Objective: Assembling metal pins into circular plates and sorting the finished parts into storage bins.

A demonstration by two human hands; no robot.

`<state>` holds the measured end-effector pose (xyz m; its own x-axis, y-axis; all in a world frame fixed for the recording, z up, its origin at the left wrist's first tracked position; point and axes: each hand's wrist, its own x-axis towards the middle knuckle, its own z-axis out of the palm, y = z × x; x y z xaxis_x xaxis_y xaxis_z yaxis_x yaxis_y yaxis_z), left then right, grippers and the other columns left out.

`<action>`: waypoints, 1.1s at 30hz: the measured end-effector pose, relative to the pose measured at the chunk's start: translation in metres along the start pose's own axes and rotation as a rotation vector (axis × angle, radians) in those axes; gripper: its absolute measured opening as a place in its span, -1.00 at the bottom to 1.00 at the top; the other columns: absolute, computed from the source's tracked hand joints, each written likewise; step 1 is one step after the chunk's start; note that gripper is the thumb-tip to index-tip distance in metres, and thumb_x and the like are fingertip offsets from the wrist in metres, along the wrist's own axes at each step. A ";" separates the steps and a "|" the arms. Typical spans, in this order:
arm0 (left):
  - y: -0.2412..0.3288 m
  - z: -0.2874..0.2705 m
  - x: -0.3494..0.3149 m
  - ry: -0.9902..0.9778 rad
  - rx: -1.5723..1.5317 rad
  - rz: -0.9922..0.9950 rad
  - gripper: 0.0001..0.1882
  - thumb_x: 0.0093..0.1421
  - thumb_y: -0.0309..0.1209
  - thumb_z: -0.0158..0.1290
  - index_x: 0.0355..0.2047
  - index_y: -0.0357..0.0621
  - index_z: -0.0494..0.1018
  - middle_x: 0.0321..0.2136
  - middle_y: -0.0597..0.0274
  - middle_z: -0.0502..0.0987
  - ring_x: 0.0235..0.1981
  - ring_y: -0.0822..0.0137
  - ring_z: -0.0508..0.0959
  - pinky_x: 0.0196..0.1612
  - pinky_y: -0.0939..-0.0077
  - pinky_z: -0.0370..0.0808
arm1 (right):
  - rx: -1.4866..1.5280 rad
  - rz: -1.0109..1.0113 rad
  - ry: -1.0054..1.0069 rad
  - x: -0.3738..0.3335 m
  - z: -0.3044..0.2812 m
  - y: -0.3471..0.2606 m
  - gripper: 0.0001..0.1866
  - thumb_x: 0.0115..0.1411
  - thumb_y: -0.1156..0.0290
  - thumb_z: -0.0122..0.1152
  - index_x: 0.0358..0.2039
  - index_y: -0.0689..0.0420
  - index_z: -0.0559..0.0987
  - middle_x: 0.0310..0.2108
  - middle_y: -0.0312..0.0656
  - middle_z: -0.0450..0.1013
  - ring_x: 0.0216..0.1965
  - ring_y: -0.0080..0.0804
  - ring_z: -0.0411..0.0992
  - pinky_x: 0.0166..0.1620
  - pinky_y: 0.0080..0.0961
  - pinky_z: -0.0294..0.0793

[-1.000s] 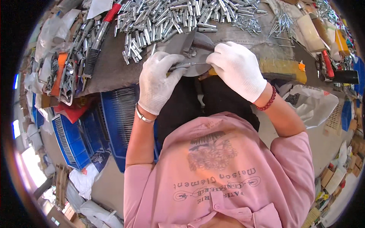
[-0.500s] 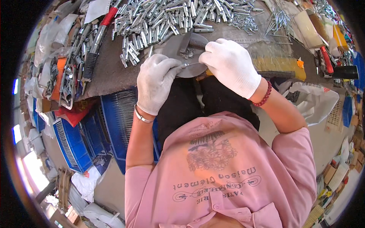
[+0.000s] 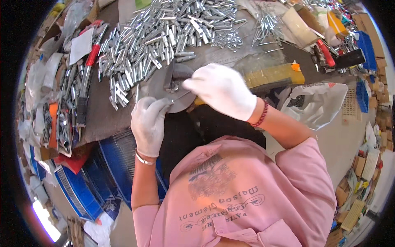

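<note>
Over grey disc (image 3: 181,106), left hand (image 3: 149,122) pinches slim metal piece (image 3: 180,97), axis up-right toward right hand (image 3: 224,91); right grip blurred, can't tell.

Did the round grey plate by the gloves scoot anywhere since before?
No. The round grey plate looks to be in the same spot beside the pile of metal tubes; the whole picture just shifted left and down.

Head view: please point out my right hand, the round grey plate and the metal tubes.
Right hand (image 3: 221,91): head view, back of the glove.
Round grey plate (image 3: 180,107): head view, lower part.
Metal tubes (image 3: 170,39): head view, middle of pile.
</note>
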<state>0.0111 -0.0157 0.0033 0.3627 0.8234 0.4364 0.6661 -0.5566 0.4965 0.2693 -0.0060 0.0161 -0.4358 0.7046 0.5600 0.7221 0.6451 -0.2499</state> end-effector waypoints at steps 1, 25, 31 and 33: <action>0.004 -0.003 -0.001 0.028 0.004 0.018 -0.77 0.07 -0.54 0.38 -0.24 -0.07 0.69 -0.34 0.15 0.57 -0.27 0.05 0.59 -0.18 0.21 0.53 | 0.006 0.067 0.120 -0.004 -0.008 0.013 -0.86 0.16 0.47 0.36 -0.26 -0.04 0.72 -0.34 -0.28 0.55 -0.26 -0.19 0.57 -0.17 -0.29 0.60; -0.010 0.009 -0.006 0.111 -0.079 0.036 -0.79 0.08 -0.54 0.33 -0.26 -0.03 0.66 -0.32 0.17 0.55 -0.26 0.03 0.61 -0.20 0.16 0.56 | 0.169 0.140 -0.143 0.029 -0.018 0.003 -0.84 0.27 0.55 0.29 -0.14 0.11 0.67 -0.21 -0.13 0.62 -0.17 -0.09 0.63 -0.07 -0.30 0.62; -0.006 0.010 -0.009 0.055 -0.070 -0.085 -0.86 0.11 -0.46 0.27 -0.28 0.00 0.66 -0.33 0.18 0.53 -0.23 0.01 0.59 -0.22 0.11 0.56 | 0.380 0.042 -0.154 0.041 0.033 -0.030 -0.55 0.25 0.60 0.22 0.14 0.02 0.62 -0.25 -0.13 0.63 -0.21 -0.09 0.63 -0.11 -0.27 0.63; -0.007 0.012 -0.009 0.095 -0.072 -0.058 -0.86 0.11 -0.46 0.27 -0.29 0.00 0.65 -0.33 0.18 0.52 -0.24 0.01 0.59 -0.22 0.10 0.55 | 0.484 0.125 -0.175 0.042 0.030 -0.028 -0.46 0.21 0.66 0.19 0.20 0.01 0.61 -0.34 -0.13 0.60 -0.29 -0.12 0.61 -0.14 -0.28 0.62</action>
<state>0.0103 -0.0180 -0.0131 0.2591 0.8420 0.4732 0.6343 -0.5178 0.5740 0.2149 0.0146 0.0226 -0.4751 0.7970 0.3730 0.4613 0.5865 -0.6657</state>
